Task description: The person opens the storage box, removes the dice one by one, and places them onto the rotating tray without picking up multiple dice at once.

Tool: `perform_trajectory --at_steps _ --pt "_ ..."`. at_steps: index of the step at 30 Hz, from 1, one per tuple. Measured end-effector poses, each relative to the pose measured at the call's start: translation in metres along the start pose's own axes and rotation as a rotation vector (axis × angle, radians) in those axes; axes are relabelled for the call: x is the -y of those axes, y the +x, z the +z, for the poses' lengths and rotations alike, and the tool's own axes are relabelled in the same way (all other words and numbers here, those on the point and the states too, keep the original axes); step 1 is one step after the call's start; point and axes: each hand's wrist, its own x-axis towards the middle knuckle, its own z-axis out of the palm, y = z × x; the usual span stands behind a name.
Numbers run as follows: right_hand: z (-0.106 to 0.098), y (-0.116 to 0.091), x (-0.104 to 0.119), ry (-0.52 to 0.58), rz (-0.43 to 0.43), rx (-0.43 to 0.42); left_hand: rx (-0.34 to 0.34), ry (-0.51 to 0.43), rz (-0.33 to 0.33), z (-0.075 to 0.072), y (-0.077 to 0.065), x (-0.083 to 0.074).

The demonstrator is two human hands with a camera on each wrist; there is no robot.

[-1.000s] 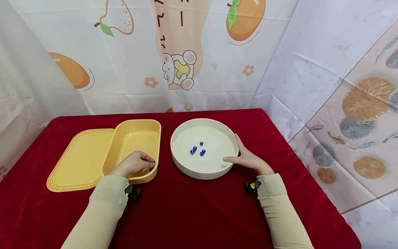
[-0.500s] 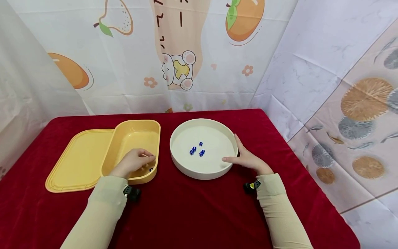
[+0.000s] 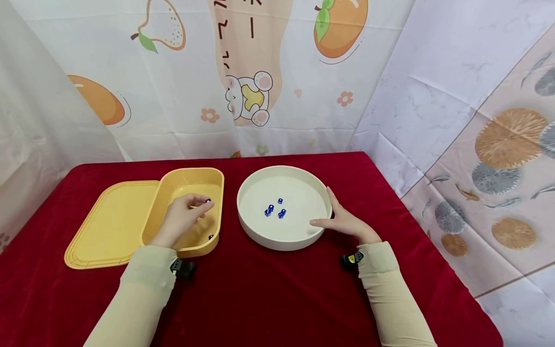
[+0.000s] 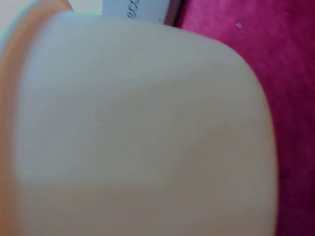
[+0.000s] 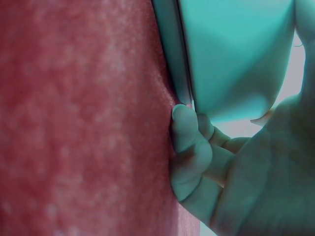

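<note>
Above the yellow box (image 3: pixel 150 226), my left hand (image 3: pixel 179 214) pinches a small blue die (image 3: pixel 208 200) between thumb and fingers. Another dark blue die (image 3: pixel 210 236) lies in the box's near right corner. To the right stands a round white tray (image 3: pixel 284 244) with several blue dice (image 3: pixel 280 213) on its floor. My right hand (image 3: pixel 347 222) holds the tray's right side, thumb over the rim and fingers along the outside. In the right wrist view, curled fingers (image 5: pixel 189 162) sit low against the tray wall (image 5: pixel 231 59). A blurred pale wall (image 4: pixel 142 123) fills most of the left wrist view, hiding the left hand.
A yellow lid (image 3: pixel 108 226) lies flat at the left, against the box. Red cloth (image 3: pixel 269 294) covers the table, with a strip between box and tray. Printed curtains (image 3: pixel 173 106) hang behind and at the right. A pale object with dark lettering (image 4: pixel 135 9) shows in the left wrist view.
My left hand has risen and moved away from the box's near right corner with a die in its fingertips, uncovering the other die. The right hand and the tray have stayed put.
</note>
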Motion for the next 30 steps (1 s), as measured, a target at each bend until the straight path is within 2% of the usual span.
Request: perform_trajectory --at_steps 8,18,25,30 --pt "0.000 -0.003 0.003 -0.005 0.012 0.004 -0.069 0.006 0.105 0.009 -0.005 -0.028" --pt "0.000 -0.003 0.003 -0.007 0.010 0.003 -0.078 -0.047 0.200 0.029 -0.007 -0.047" --pt "0.000 -0.003 0.003 -0.004 0.013 0.005 -0.051 -0.084 0.204 0.041 -0.003 -0.056" --pt "0.000 -0.003 0.003 -0.001 0.015 0.005 0.009 -0.113 0.177 0.051 0.000 -0.063"
